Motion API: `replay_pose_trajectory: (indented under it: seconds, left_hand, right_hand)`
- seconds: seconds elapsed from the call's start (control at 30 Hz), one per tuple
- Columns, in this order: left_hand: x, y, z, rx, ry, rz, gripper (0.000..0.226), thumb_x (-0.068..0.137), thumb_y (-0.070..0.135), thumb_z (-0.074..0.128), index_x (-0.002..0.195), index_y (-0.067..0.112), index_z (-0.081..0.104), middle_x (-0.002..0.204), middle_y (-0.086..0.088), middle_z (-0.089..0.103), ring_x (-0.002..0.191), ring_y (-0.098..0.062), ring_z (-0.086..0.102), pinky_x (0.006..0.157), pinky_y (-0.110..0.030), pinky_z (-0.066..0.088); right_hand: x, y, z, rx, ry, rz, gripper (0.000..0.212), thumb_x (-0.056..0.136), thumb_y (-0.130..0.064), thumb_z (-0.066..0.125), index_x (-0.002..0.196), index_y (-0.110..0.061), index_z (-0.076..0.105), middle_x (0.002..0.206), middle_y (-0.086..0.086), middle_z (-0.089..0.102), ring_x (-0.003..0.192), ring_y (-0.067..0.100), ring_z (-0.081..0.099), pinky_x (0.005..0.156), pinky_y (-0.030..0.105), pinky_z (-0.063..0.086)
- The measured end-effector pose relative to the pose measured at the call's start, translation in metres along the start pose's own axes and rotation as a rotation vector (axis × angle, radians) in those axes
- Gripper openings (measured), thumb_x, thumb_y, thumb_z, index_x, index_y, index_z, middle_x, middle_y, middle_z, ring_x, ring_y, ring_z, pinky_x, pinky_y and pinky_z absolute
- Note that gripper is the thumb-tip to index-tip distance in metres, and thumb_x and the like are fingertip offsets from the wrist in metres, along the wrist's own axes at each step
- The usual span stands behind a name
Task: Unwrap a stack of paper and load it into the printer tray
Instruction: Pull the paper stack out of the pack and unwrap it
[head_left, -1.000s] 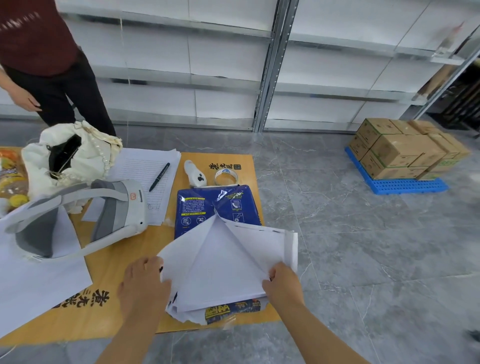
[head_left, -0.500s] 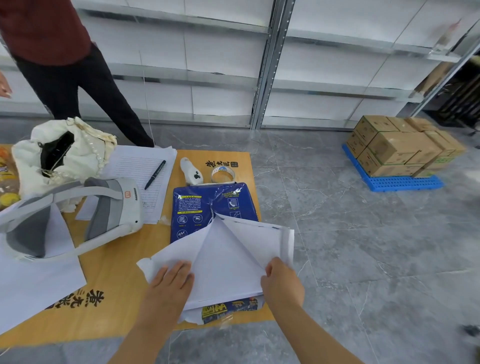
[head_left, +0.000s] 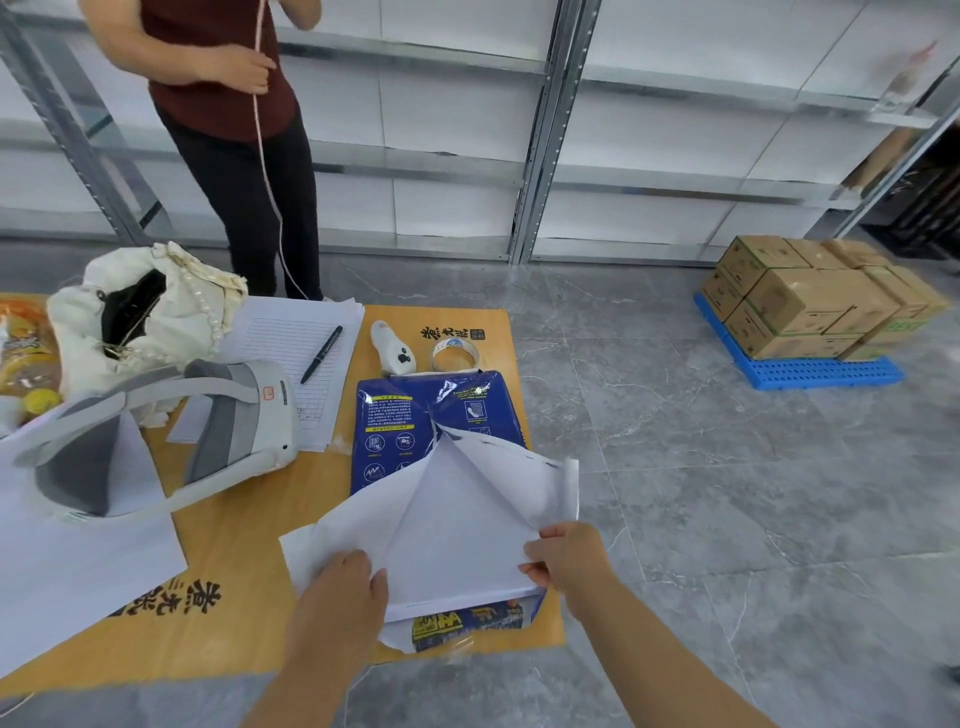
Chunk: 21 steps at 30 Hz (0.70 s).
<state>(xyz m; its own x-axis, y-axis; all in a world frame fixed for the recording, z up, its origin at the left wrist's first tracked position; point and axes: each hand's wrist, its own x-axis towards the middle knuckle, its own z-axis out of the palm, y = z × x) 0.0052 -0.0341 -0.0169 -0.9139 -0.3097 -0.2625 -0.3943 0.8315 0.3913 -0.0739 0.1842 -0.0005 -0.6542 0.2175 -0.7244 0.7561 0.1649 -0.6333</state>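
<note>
A ream of paper in a blue wrapper (head_left: 415, 421) lies on the right end of the wooden table (head_left: 244, 525). The wrapper's near end is torn open, and its white inner flaps (head_left: 457, 514) are folded back over the white paper stack. My left hand (head_left: 343, 597) lies flat on the left flap, pressing it down. My right hand (head_left: 566, 561) pinches the right flap's edge at the ream's near right corner. No printer is in view.
On the table sit a white headset (head_left: 228, 415), a cream bag (head_left: 150, 312), lined sheets with a pen (head_left: 322, 345), a white controller (head_left: 392, 351), a tape roll (head_left: 456, 353) and loose paper (head_left: 67, 561). A person (head_left: 234, 104) stands behind it. Cardboard boxes (head_left: 810, 296) rest on a blue pallet.
My left hand slid right from the table edge onto the left flap and flattened it. My right hand stayed at the right corner. The person behind stepped right.
</note>
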Motion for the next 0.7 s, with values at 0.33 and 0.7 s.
replay_pose_trajectory:
  seconds: [0.33, 0.7]
  left_hand:
    - [0.010, 0.000, -0.009, -0.224, -0.231, -0.445, 0.039, 0.094, 0.044, 0.043, 0.084, 0.010, 0.058, 0.070, -0.004, 0.062, 0.059, -0.016, 0.059, 0.055, -0.023, 0.045]
    - [0.007, 0.018, -0.019, -0.548, -0.277, -0.622, 0.033, 0.086, 0.036, 0.064, 0.085, 0.006, 0.052, 0.091, -0.013, 0.057, 0.085, -0.027, 0.056, 0.076, -0.033, 0.050]
  right_hand:
    - [-0.016, 0.006, -0.030, -0.018, -0.302, 0.141, 0.030, 0.080, 0.012, 0.062, 0.109, 0.010, 0.059, 0.092, 0.021, 0.068, 0.058, 0.019, 0.070, 0.046, 0.023, 0.056]
    - [-0.018, 0.001, -0.040, 0.028, -0.434, 0.196, 0.017, 0.086, 0.010, 0.056, 0.099, 0.000, 0.061, 0.086, 0.018, 0.069, 0.051, 0.015, 0.070, 0.043, 0.022, 0.055]
